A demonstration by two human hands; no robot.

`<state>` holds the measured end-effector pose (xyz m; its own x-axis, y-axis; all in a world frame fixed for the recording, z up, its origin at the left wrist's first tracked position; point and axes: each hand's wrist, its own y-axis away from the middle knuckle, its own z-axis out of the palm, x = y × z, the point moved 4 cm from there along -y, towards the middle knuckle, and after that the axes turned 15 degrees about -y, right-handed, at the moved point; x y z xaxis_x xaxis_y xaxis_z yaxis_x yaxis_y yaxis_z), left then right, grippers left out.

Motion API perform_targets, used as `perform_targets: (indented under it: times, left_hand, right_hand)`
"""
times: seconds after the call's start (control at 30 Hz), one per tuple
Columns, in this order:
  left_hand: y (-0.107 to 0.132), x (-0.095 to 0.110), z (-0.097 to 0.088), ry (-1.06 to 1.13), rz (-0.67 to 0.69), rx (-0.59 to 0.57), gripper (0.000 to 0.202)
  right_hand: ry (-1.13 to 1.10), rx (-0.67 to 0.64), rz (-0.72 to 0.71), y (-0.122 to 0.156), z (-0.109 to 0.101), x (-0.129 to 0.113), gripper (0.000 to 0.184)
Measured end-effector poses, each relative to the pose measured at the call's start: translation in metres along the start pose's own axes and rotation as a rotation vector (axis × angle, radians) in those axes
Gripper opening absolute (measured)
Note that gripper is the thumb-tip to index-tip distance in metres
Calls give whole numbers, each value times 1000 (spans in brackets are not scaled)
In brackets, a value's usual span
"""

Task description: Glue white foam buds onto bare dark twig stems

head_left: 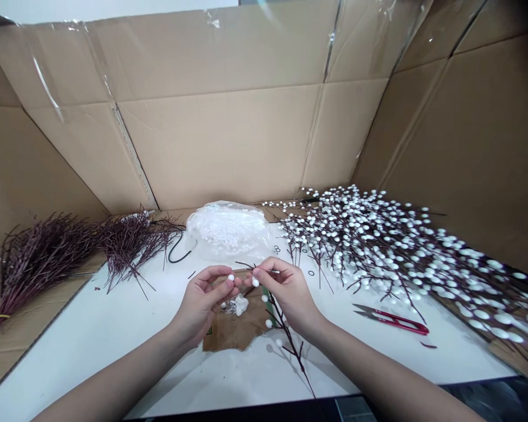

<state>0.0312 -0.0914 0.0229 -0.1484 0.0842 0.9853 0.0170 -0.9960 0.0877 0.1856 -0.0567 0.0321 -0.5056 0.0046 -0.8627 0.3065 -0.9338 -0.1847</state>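
My left hand [206,296] pinches a small white ball [231,277] between thumb and fingertips. Close by on the right, my right hand [288,293] grips a dark brown twig [286,331] near its upper end. Several white balls sit along that twig, one of them right at my right fingertips. The twig's bare lower stem slants down toward the table's front edge. Below my hands lies a piece of brown cardboard [235,334] bearing a lump of white material [237,305]. Exactly how the fingertips meet the twig is partly hidden.
A clear plastic bag of white balls [226,231] rests behind my hands. Bare twig bundles [44,258] lie at left; ball-tipped branches [369,240] pile up at right. Red-handled thread snips [391,318] lie on the white table [127,340]. Cardboard walls [229,135] enclose the back and sides.
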Motion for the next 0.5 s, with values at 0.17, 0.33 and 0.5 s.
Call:
perform_targets:
  times: [0.17, 0.33, 0.5]
  left_hand:
    - [0, -2, -2, -6, -10, 20, 26]
    - [0, -3, -2, -10, -25, 15, 24]
    - [0, -4, -3, -38, -21, 33, 24]
  right_hand:
    - [-9, -2, 16, 0, 0, 2, 22]
    - [-12, 5, 26, -1, -1, 3, 22]
    - [-15, 9, 36, 0, 0, 2, 22]
